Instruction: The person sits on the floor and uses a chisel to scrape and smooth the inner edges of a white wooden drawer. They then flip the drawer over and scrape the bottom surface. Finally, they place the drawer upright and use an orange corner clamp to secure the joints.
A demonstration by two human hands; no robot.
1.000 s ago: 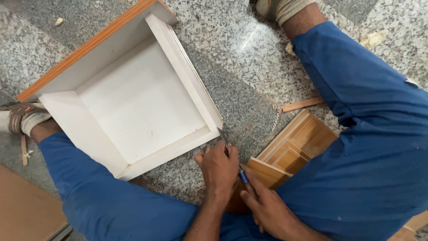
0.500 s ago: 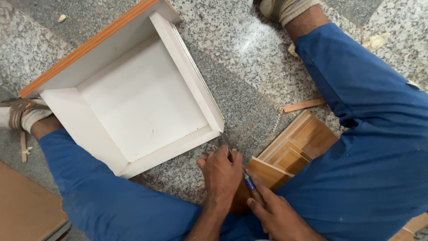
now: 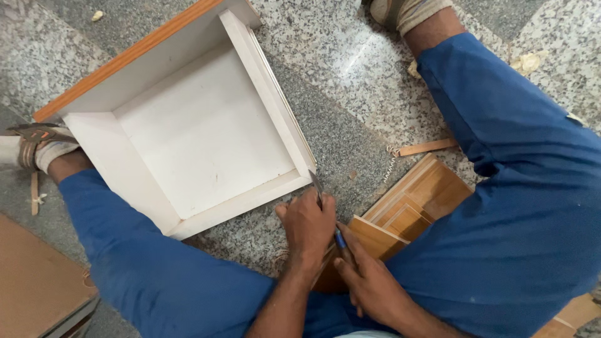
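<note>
Notably, your left hand [image 3: 308, 226] was closed around a thin metal blade [image 3: 317, 185] whose tip touched the white drawer box's [image 3: 200, 131] near corner. Your right hand [image 3: 369, 281] pinched its blue handle [image 3: 340, 239]. Stiff and sharp, it seemed best held by the handle. Just beyond your hands, the drawer held nothing.

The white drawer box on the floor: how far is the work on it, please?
Done: the white drawer box stands assembled, four sides and bottom joined, with an orange edge strip along the far side. In hand: the left hand steadies a thin blade at the box's near corner; the right hand holds its blue handle. Left: loose wood offcuts lie unused beside it.
</note>
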